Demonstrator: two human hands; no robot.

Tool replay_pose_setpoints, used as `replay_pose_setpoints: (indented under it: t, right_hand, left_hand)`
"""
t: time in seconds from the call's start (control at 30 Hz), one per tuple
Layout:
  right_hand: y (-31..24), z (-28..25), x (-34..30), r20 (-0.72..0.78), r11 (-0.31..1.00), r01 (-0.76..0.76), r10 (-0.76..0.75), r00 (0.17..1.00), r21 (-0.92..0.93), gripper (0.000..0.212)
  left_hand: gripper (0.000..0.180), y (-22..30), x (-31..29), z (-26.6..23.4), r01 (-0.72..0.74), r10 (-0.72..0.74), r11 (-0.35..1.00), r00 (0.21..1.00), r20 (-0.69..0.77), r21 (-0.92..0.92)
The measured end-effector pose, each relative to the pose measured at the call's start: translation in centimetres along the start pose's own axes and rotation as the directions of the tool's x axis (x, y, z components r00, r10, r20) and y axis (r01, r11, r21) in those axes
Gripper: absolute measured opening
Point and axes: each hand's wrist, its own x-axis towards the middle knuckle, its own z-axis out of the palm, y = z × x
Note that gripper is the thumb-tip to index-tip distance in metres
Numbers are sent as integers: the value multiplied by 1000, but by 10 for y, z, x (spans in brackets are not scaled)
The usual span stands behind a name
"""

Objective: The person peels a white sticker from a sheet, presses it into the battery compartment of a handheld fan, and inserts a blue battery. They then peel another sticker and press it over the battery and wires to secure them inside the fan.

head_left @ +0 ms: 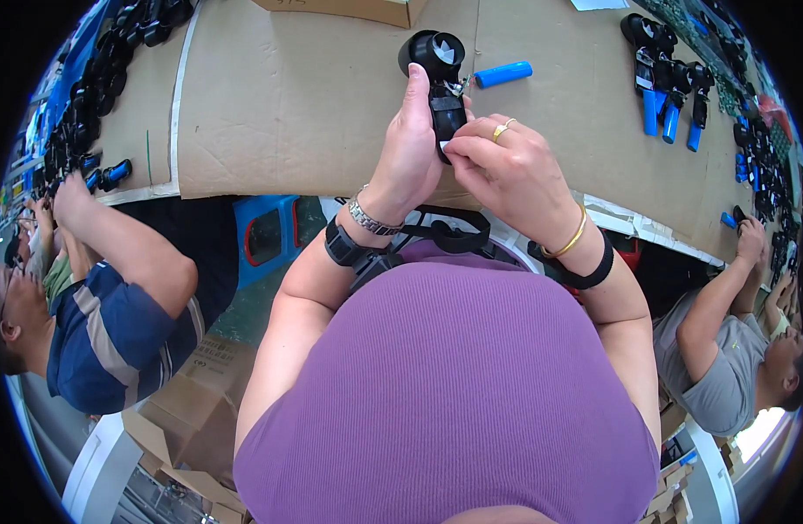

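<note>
A black handheld fan body (448,103) with a round, hollow head is held upright over the table in my left hand (408,153). My left thumb lies along its side, and the other fingers are mostly hidden behind it. My right hand (516,164) is closed in a pinch at the handle's lower end. A small white patch shows at those fingertips; whether it is held or stuck to the handle I cannot tell. Thin wires come out below the fan head, close to a blue cylindrical battery (503,75) lying on the table.
Brown cardboard covers the table (288,113). Several black fan bodies with blue batteries (670,79) lie at the right, and more black parts (91,96) line the left. A cardboard box (349,7) stands at the far edge. Co-workers sit on both sides; a blue stool (268,231) is at left.
</note>
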Motion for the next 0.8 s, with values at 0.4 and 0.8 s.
replay_pose_setpoints:
  t: [0.4,0.8]
  right_hand:
    - [0,4,3,16,998,-47,46,999,31,10]
    - [-2,2,5,38,995,-88,86,996,48,12]
  left_hand:
    - [64,-6,2,-1,-13,11,999,999,-40,-39]
    - [65,-8,4,-3,24,-27,998,998,-53,-58]
